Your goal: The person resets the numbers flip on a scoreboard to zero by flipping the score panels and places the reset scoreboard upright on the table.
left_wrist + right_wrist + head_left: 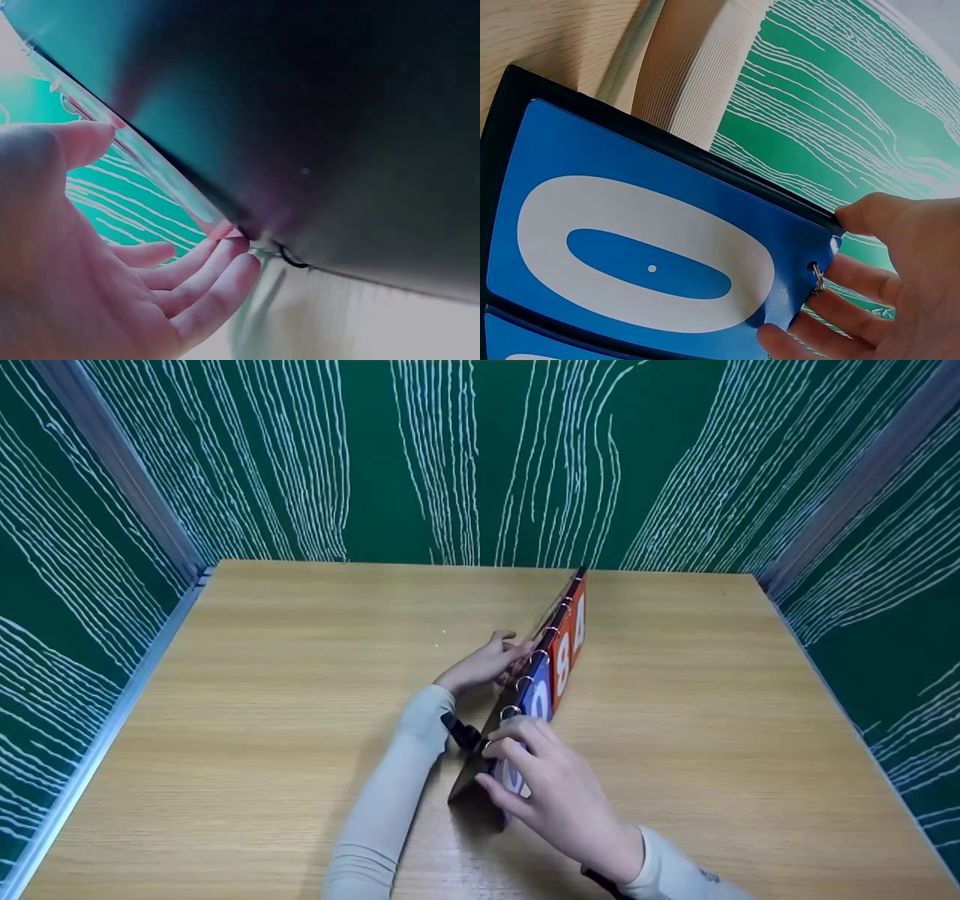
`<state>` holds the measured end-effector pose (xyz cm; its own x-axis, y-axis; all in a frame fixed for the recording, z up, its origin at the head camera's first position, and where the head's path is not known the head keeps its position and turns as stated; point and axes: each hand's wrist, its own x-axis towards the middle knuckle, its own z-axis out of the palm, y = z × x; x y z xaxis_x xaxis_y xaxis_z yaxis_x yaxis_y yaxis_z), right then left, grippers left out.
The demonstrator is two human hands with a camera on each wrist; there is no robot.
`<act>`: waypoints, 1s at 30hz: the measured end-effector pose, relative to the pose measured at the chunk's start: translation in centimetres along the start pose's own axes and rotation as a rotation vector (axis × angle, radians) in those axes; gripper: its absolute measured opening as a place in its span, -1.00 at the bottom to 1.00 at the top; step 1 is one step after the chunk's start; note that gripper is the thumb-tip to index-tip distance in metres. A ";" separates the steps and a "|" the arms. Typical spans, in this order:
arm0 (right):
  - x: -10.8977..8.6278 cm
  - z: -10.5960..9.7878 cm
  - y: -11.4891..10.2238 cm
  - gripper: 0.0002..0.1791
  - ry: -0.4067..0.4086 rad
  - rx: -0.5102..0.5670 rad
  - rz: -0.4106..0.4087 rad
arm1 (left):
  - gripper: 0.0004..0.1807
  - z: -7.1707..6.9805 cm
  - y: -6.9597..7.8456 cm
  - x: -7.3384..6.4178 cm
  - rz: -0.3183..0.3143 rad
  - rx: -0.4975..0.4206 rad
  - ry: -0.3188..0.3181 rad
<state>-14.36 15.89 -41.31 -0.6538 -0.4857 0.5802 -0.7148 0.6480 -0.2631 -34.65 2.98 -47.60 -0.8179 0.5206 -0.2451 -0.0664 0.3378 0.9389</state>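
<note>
A flip scoreboard (561, 656) stands tent-like on the table, its ring-bound top edge running away from me. Its blue cards at the near end show 0, and the red ones farther off show 8 and 4. My left hand (487, 666) is behind the dark back panel (322, 142), its thumb and fingertips touching the upper edge with fingers fairly straight. At the near top corner, my right hand (562, 784) holds the board with bent fingers. Its thumb meets the corner, and a fingertip is on the edge of a blue card (649, 270) beside a metal ring (817, 277).
The wooden table (247, 720) spreads out on both sides of the scoreboard. Green walls (502, 457) with wavy white lines surround it at the back and sides. Small white specks (441, 637) lie left of the board. A dark wrist device (459, 730) sits by the left sleeve.
</note>
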 end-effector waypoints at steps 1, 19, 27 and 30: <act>0.0 0.0 0.0 -0.77 0.000 0.000 0.000 | -0.08 0.0 0.1 0.0 0.000 -0.003 0.002; -0.1 0.2 0.1 -0.75 0.020 0.001 -0.009 | -0.13 0.1 1.2 -0.5 -0.024 0.037 0.079; -0.1 0.3 0.2 -0.75 0.036 0.003 -0.024 | -0.16 0.1 1.6 -0.7 -0.034 0.063 0.093; -0.1 0.3 0.2 -0.74 0.034 0.002 -0.022 | -0.19 0.1 1.7 -0.7 -0.037 0.096 0.110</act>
<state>-14.54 15.92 -41.63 -0.6293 -0.4793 0.6118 -0.7294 0.6361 -0.2519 -34.13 3.21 -45.88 -0.8739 0.4190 -0.2464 -0.0471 0.4315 0.9009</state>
